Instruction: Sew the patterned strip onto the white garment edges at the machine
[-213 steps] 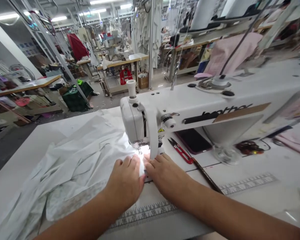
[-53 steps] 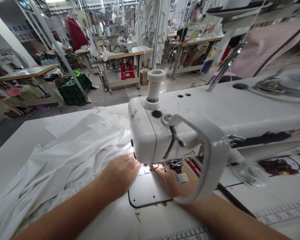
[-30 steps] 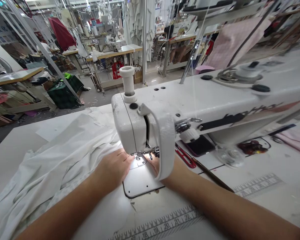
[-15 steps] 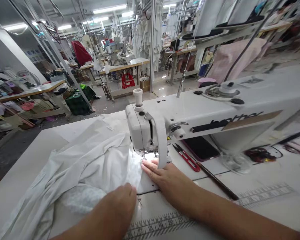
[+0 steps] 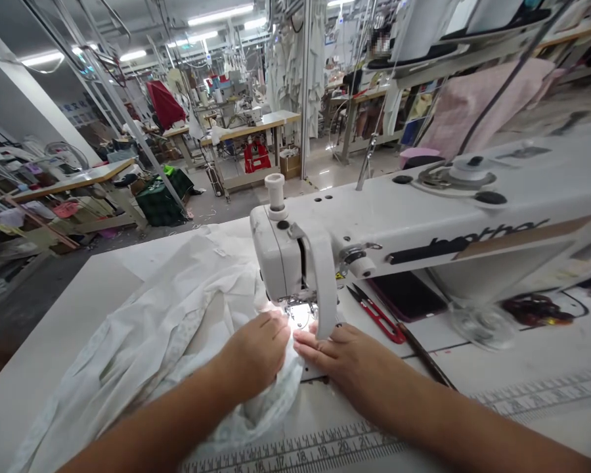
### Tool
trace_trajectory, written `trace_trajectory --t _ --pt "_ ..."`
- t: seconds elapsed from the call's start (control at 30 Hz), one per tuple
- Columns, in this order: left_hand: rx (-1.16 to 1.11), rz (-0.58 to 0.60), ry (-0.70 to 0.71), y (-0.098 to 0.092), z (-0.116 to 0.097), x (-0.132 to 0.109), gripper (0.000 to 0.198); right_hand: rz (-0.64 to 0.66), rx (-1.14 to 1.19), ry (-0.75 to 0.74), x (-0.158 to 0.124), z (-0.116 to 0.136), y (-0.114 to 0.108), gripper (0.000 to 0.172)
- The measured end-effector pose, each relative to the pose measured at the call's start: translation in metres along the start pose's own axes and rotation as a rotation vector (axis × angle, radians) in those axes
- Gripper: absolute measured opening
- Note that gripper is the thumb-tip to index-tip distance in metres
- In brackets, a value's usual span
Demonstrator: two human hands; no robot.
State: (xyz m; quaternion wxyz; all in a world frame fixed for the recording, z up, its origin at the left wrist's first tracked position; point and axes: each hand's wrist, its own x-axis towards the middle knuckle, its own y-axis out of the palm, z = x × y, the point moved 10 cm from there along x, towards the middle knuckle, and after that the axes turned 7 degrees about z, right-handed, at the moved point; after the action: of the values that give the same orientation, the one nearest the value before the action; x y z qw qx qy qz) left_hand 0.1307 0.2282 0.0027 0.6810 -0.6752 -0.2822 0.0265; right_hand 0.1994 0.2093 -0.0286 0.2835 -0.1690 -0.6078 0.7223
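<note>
A white sewing machine [image 5: 295,249] stands before me, its lamp lighting the needle area. White fabric with a pale patterned edge [image 5: 177,322] lies in folds to the left of the needle and runs under my hands. My left hand [image 5: 259,351] is closed on the fabric just left of the presser foot, its fingertips pinching the cloth. Flat beside the needle plate, my right hand [image 5: 342,358] has its fingers stretched to the left, the tips touching the fabric edge in front of the foot. The needle itself is too small to make out.
Red thread snips [image 5: 379,315], a dark phone [image 5: 406,295] and a thin brown stick [image 5: 428,358] lie right of the needle. A ruler tape [image 5: 325,447] crosses the table's front. Thread cones [image 5: 423,33] stand above the machine. Other sewing tables [image 5: 256,128] fill the room behind.
My left hand has moved up and right toward the presser foot, drawing the fabric with it, so a patterned fold now hangs below that hand. My right hand stays by the needle plate.
</note>
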Motion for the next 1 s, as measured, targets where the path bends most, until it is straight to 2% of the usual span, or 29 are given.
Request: trace_trajectory --t 0.07,0.13,0.3,0.5,0.67,0.73,0.83,0.93,1.0 --pt "-0.002 -0.063 -0.013 -0.002 -0.005 -0.004 0.026 0.018 0.006 0.014 -0.002 -0.003 0.003 0.048" --pt "-0.023 -0.065 -0.016 -0.001 -0.005 -0.005 0.027 0.035 0.018 0.028 -0.003 -0.004 0.007 0.048" --pt "-0.055 0.024 -0.002 0.011 0.008 -0.008 0.028 0.054 0.078 0.052 -0.002 -0.005 0.015 0.057" --pt "-0.050 0.137 -0.031 0.024 0.025 -0.013 0.027 0.057 0.149 0.089 0.002 -0.009 0.013 0.057" --pt "-0.046 0.139 -0.037 0.027 0.032 -0.009 0.026 0.015 0.131 0.103 0.004 -0.012 0.013 0.058" --pt "-0.038 0.116 -0.017 0.022 0.028 -0.006 0.026 0.014 0.126 0.085 0.005 -0.010 0.014 0.058" --pt "-0.038 0.103 -0.032 0.002 0.017 -0.014 0.028 0.005 0.130 0.086 0.003 -0.011 0.011 0.055" --pt "-0.035 0.183 -0.164 -0.021 0.006 -0.049 0.023 -0.042 0.181 0.094 -0.001 -0.010 0.000 0.051" --pt "0.038 0.247 -0.223 -0.035 -0.009 -0.083 0.031 -0.071 0.243 0.096 -0.004 -0.006 -0.011 0.043"
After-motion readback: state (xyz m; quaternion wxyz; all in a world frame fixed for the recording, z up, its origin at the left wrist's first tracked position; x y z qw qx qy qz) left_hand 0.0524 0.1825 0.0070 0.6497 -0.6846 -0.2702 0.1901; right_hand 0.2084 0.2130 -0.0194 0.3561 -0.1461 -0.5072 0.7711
